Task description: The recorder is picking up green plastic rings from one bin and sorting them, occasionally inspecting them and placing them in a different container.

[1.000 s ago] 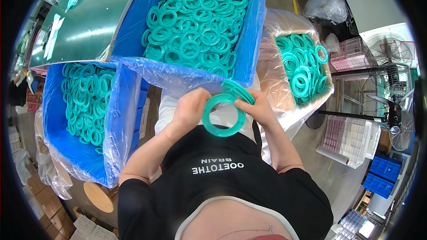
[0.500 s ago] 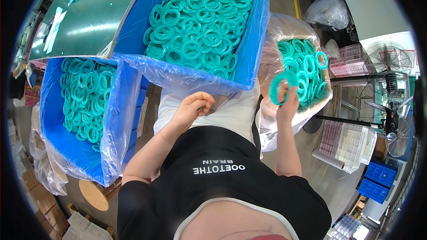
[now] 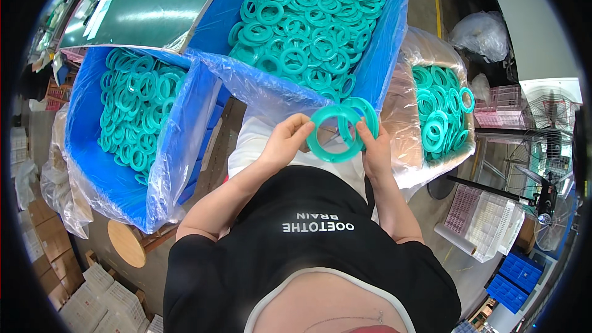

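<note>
Two teal plastic rings are held up between my hands, in front of my waist. My left hand [image 3: 288, 140] pinches the left rim of the front ring [image 3: 333, 156], which faces me nearly flat on. On the other side, my right hand [image 3: 377, 148] grips a second ring [image 3: 369, 110], tilted behind the first, and its fingers also touch the front ring's right rim. Just beyond my hands stands a large blue bin [image 3: 393, 43] lined with clear plastic and piled with similar teal rings [image 3: 293, 60].
At my left is another lined blue bin [image 3: 83, 124] of teal rings. A plastic-lined carton [image 3: 404, 108] at my right also holds rings. A green table [image 3: 148, 15] borders the bins at far left. Farther right stand a fan [image 3: 546, 200] and pale crates [image 3: 472, 209].
My right hand has come left from the carton, bringing the rings in front of me. My left hand has moved right and taken hold of the front ring. The view has shifted.
</note>
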The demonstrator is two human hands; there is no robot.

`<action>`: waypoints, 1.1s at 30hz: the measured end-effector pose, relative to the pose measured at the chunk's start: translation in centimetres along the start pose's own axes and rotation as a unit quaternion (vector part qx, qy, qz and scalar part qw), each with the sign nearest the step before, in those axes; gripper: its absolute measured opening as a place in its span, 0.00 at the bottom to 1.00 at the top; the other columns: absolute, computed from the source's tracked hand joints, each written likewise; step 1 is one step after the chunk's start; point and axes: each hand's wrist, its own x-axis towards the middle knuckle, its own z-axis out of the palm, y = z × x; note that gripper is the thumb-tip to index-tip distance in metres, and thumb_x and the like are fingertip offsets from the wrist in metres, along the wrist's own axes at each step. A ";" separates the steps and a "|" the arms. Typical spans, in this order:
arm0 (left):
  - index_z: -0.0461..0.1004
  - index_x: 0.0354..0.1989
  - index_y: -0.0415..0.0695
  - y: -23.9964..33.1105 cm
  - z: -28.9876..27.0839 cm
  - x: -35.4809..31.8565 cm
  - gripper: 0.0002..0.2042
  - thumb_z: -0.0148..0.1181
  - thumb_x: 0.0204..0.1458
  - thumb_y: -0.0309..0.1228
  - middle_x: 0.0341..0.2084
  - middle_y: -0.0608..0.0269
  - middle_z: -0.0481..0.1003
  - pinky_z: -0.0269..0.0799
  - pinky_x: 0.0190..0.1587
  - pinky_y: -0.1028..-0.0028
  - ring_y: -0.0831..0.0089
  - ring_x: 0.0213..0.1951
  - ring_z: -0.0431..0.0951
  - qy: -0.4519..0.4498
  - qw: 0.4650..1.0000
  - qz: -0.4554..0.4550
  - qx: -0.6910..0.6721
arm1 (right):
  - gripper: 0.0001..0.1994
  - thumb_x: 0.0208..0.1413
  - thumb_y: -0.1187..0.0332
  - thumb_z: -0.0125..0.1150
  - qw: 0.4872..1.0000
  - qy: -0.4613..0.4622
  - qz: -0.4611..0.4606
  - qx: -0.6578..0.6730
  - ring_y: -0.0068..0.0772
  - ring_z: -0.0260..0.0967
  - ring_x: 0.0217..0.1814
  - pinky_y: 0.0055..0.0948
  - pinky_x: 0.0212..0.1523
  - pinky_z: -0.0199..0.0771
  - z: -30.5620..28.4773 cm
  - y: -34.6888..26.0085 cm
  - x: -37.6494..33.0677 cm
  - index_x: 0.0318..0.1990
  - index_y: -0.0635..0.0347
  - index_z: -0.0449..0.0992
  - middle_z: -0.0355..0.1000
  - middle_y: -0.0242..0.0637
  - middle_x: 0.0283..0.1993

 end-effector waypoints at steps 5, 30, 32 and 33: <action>0.68 0.36 0.45 -0.4 -0.3 0.2 0.07 0.50 0.59 0.35 0.21 0.77 0.63 0.51 0.24 0.86 0.89 0.22 0.57 0.040 0.997 0.001 -0.073 | 0.13 0.52 0.65 0.63 0.997 -0.062 0.031 0.025 0.14 0.58 0.28 0.17 0.30 0.57 -0.6 -0.4 -0.8 0.40 0.63 0.72 0.66 0.25 0.28; 0.71 0.31 0.39 1.8 -0.3 0.3 0.09 0.57 0.52 0.33 0.25 0.55 0.70 0.66 0.36 0.66 0.59 0.32 0.71 -0.099 0.914 0.158 0.361 | 0.07 0.48 0.67 0.62 0.958 -0.216 0.045 -0.181 0.14 0.60 0.28 0.18 0.29 0.58 -1.0 -1.5 -0.8 0.31 0.62 0.77 0.67 0.25 0.24; 0.69 0.27 0.39 2.8 0.2 0.1 0.07 0.59 0.49 0.28 0.22 0.59 0.66 0.65 0.33 0.69 0.65 0.28 0.68 -0.058 0.903 0.207 0.373 | 0.08 0.49 0.66 0.62 0.962 -0.210 0.044 -0.166 0.15 0.61 0.29 0.18 0.30 0.59 -1.1 -1.7 -0.8 0.31 0.62 0.77 0.68 0.25 0.24; 0.69 0.27 0.39 2.6 0.2 0.2 0.07 0.59 0.49 0.28 0.22 0.59 0.66 0.65 0.33 0.69 0.65 0.28 0.68 -0.061 0.902 0.209 0.372 | 0.08 0.49 0.66 0.62 0.963 -0.207 0.043 -0.167 0.15 0.61 0.29 0.18 0.30 0.59 -1.2 -1.8 -0.7 0.31 0.62 0.77 0.68 0.25 0.24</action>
